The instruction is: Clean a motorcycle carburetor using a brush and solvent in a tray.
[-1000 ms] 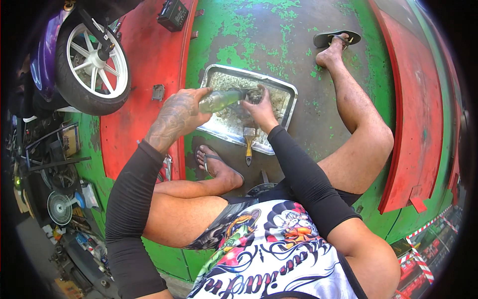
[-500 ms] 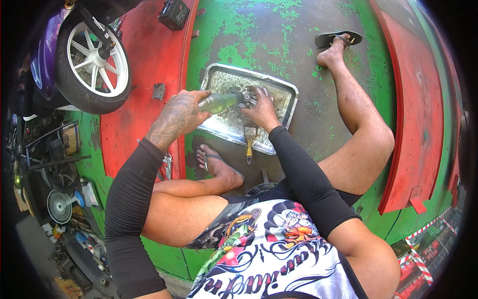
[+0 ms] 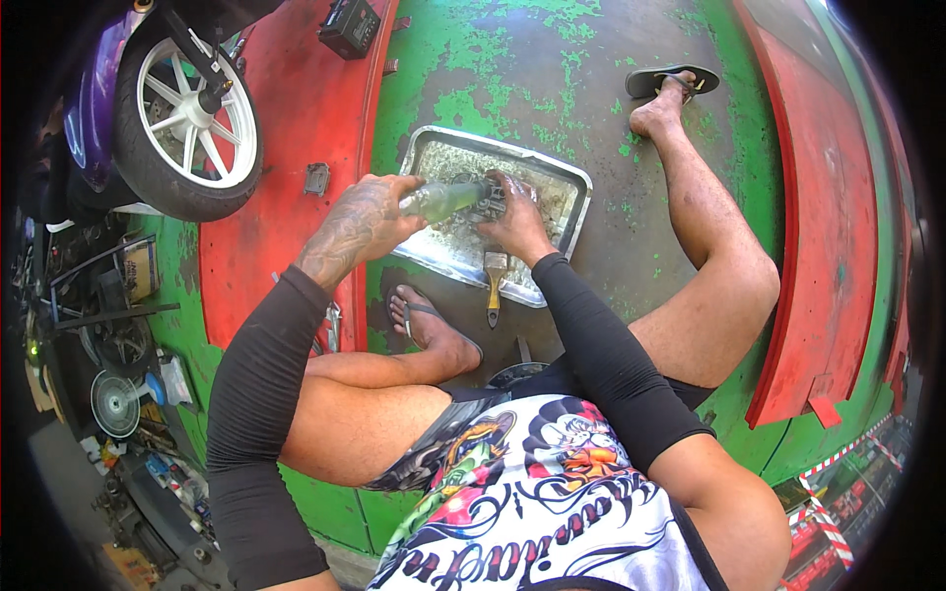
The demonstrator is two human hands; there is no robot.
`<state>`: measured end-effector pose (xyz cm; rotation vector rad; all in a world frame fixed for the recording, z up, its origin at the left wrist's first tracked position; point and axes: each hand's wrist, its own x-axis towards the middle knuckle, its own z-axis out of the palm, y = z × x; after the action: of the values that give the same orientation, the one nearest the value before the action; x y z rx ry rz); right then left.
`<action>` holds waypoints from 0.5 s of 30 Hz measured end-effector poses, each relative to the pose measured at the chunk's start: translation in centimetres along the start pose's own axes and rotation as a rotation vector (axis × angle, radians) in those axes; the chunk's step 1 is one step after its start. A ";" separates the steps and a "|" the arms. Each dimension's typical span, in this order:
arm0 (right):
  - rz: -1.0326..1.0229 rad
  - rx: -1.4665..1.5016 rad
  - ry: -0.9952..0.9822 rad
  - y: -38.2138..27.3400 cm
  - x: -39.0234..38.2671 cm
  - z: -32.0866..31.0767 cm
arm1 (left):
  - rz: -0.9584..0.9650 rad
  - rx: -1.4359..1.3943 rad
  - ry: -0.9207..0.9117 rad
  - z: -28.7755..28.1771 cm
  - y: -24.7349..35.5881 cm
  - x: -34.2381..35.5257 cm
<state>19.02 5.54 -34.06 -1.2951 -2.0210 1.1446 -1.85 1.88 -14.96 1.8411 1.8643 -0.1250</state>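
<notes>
Tilted nearly flat over the metal tray (image 3: pixel 569 179), a green glass bottle (image 3: pixel 439 201) has its base in my left hand (image 3: pixel 370 219), whose fingers are wrapped round it. Its neck points right, toward a dark, greasy metal part (image 3: pixel 491 200) with several small openings. That part is gripped by my right hand (image 3: pixel 519 225), fingers curled round its right side. Whether liquid leaves the bottle's mouth I cannot make out. Murky residue covers the tray's bottom. On the tray's near edge leans a paintbrush (image 3: pixel 495 286), bristles inside and yellow handle outward.
A motorcycle wheel (image 3: pixel 187 128) with white spokes stands at the upper left beside a red ramp (image 3: pixel 286 148). The ramp carries a black battery (image 3: pixel 349 28) and a small grey part (image 3: pixel 316 178). Another red ramp (image 3: pixel 828 217) runs along the right. My feet flank the tray.
The bottle has tipped slightly, its neck end a little farther right and up. Both hands keep their hold and have barely moved.
</notes>
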 end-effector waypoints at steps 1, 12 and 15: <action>0.002 -0.001 0.003 0.3 0.0 0.0 | 0.016 0.017 0.005 -0.2 0.4 0.0; -0.031 0.147 0.011 0.8 0.2 0.0 | 0.056 0.053 0.020 0.1 0.8 0.1; 0.012 0.198 -0.055 -0.8 0.0 -0.4 | 0.043 0.074 0.023 0.2 1.0 -0.1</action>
<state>18.93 5.54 -33.15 -1.1901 -1.8850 1.3613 -0.85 1.80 -14.81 1.9381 1.8576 -0.1601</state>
